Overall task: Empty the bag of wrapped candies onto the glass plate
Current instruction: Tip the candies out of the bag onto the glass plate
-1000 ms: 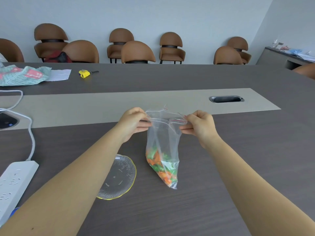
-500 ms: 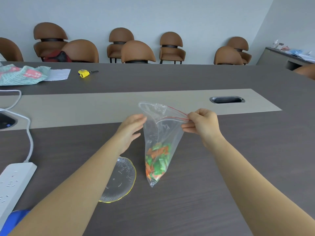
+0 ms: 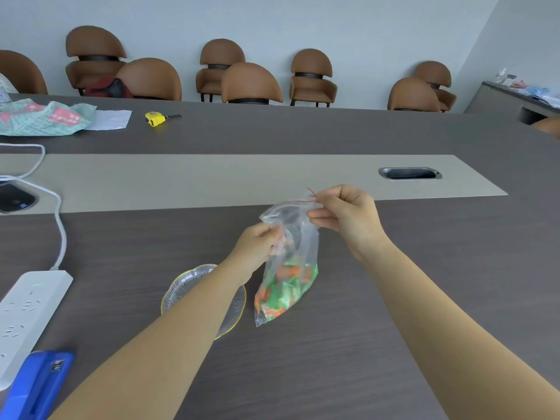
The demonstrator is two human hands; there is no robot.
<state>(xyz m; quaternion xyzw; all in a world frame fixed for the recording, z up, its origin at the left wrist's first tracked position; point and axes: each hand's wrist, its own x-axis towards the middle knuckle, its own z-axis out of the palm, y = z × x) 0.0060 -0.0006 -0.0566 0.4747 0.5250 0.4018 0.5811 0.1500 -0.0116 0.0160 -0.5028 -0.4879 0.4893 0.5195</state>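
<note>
Both hands are up over the dark worktop, sharing the clear bag. The right hand pinches the red-lined zip edge at the top; the left hand, lower and just beside it, grips the bag's side. Orange and green wrapped candies sit bunched in the bottom, below both hands. The glass plate lies under the left forearm, just left of the bag's lower corner.
</note>
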